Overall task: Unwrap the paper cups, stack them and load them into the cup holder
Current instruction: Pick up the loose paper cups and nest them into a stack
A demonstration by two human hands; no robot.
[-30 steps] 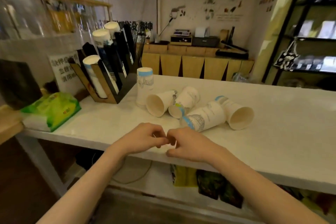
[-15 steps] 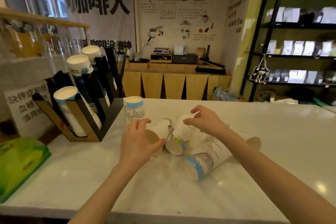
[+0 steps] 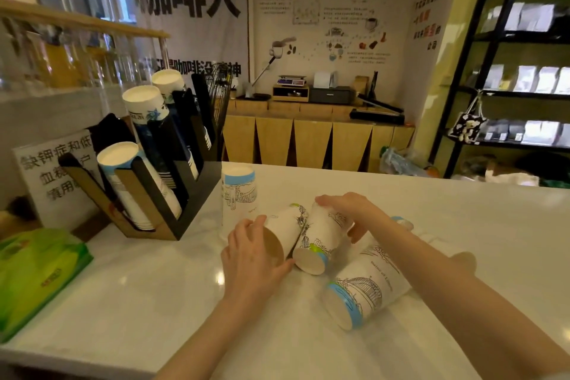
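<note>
1. The left hand (image 3: 250, 251) cups the open mouth of a paper cup (image 3: 285, 230) lying on the white tabletop (image 3: 138, 293), its fingers curled round the rim.
2. The right hand (image 3: 348, 210) grips the base end of a second lying cup (image 3: 320, 239), touching the first.
3. A larger cup stack (image 3: 364, 290) lies just beside, under the right forearm.
4. One cup (image 3: 239, 191) stands upside down near the cup holder (image 3: 160, 194), which holds stacks at the tabletop's left.
</note>
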